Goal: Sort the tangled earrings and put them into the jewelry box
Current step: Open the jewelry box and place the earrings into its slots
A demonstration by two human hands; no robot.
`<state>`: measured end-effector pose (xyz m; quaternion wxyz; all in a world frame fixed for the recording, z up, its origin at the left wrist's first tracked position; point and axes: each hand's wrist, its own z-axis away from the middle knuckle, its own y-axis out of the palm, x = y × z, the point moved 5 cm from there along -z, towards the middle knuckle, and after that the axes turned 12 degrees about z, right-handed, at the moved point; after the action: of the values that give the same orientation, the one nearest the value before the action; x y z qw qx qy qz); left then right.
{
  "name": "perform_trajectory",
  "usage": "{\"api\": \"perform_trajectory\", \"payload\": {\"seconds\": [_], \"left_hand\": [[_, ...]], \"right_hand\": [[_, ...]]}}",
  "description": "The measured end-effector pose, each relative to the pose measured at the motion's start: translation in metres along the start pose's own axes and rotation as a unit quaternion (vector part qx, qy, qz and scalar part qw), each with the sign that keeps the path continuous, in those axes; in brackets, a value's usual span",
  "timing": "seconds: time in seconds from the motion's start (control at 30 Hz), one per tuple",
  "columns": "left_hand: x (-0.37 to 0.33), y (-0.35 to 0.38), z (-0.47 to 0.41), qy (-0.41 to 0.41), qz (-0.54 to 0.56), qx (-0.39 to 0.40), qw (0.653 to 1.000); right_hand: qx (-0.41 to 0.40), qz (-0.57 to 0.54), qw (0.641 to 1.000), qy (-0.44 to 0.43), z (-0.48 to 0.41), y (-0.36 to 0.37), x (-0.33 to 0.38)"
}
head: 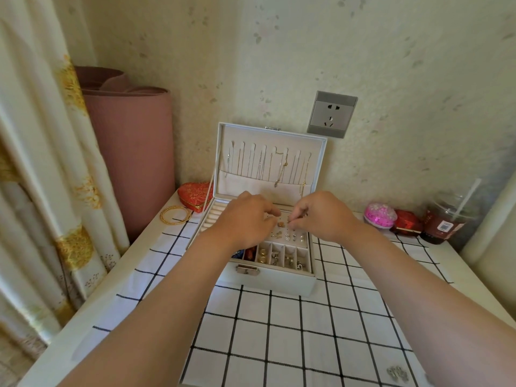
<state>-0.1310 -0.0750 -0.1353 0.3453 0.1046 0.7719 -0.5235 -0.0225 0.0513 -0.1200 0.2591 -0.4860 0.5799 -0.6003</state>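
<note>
A: Earrings (290, 237) already pinned in rows on the stud panel of the box (269, 280), more loose in the front slots. Right hand (321, 216) over the panel, fingertips pinched on something tiny, presumably an earring; too small to make out.

B: Left hand (244, 219)?

A: Hovering just beside, fingers curled, thumb near forefinger; holding anything or not, cannot tell.

B: Handling?

A: Featherlight, hard, slick metal, likely. Thin posts and hooks, easy to bend, easy to drop. Best taken by the front ornament, post pointing down into a panel hole. If snagged, teased apart gently rather than pulled.

B: Further out?

A: Chains (268, 166) hanging from notches in the raised lid. Metal clasp (247, 270) on the box front. Box on a checked cloth (279, 331) on the table (83, 317). Red heart case (195, 195) and gold bangles (175, 215) to the left; pink pot (380, 215), small red case (407, 222) and a lidded cup (446, 219) with straw to the right.

B: Any writing?

A: White label on the cup, print too blurred to read. Nothing legible elsewhere.
</note>
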Motion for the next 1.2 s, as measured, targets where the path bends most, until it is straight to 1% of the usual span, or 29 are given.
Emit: {"api": "perform_trajectory", "payload": {"seconds": [0.07, 0.17, 0.33, 0.43, 0.6, 0.73, 0.9, 1.0, 1.1, 1.2], "left_hand": [[-0.002, 0.006, -0.001, 0.015, -0.028, 0.027, 0.999], [-0.002, 0.011, -0.001, 0.024, -0.042, 0.052, 0.997], [0.001, 0.014, -0.001, 0.034, -0.038, 0.053, 0.997], [0.002, 0.015, -0.002, 0.036, -0.036, 0.049, 0.997], [0.001, 0.014, -0.001, 0.033, -0.035, 0.051, 0.998], [-0.001, 0.014, 0.001, 0.036, -0.032, 0.051, 0.998], [0.0, 0.015, 0.0, 0.03, -0.036, 0.06, 0.997], [-0.003, 0.014, 0.0, 0.025, -0.038, 0.057, 0.997], [-0.011, 0.009, 0.001, 0.037, -0.031, 0.028, 0.998], [-0.024, 0.007, 0.005, 0.056, -0.012, 0.005, 0.998]], "right_hand": [[0.004, 0.037, 0.999, -0.002, -0.001, 0.0, 0.004], [0.003, 0.08, 0.997, -0.008, -0.003, 0.001, 0.009], [0.006, 0.127, 0.992, -0.018, -0.005, 0.003, 0.011], [0.015, 0.116, 0.993, -0.025, -0.005, 0.002, 0.01], [0.079, 0.112, 0.99, -0.04, -0.005, 0.003, 0.009], [0.068, 0.057, 0.996, -0.014, -0.009, 0.002, 0.002], [0.101, 0.036, 0.994, -0.003, -0.007, 0.007, 0.001], [0.071, 0.002, 0.997, 0.007, -0.006, -0.001, -0.004], [0.028, -0.006, 1.0, 0.007, 0.004, -0.014, -0.008], [0.016, -0.01, 1.0, 0.016, 0.026, -0.02, -0.013]]}}
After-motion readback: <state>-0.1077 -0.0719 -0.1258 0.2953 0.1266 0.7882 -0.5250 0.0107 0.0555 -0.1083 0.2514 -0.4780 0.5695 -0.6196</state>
